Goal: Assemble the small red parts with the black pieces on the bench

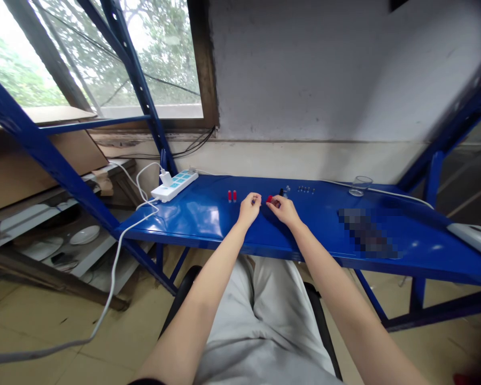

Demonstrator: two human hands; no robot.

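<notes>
My left hand [249, 209] is over the middle of the blue table, its fingers pinched together; whatever is between the fingertips is too small to name. Close beside it on the right, my right hand [287, 212] grips a small red piece [269, 199] between thumb and fingers. The two hands are a short gap apart. Left of them, two small red tubes with pale lower ends [232, 196] stand side by side. Just behind my right hand are a small black piece [281, 192] and some small clear pieces [287, 189].
Several tiny metal-looking pieces [305, 190] lie in a row farther right, before a clear glass [361, 185]. A white power strip [175, 185] with a plugged-in cable sits at the table's left end. A blurred-out item [366, 233] and a white object [475, 239] lie right.
</notes>
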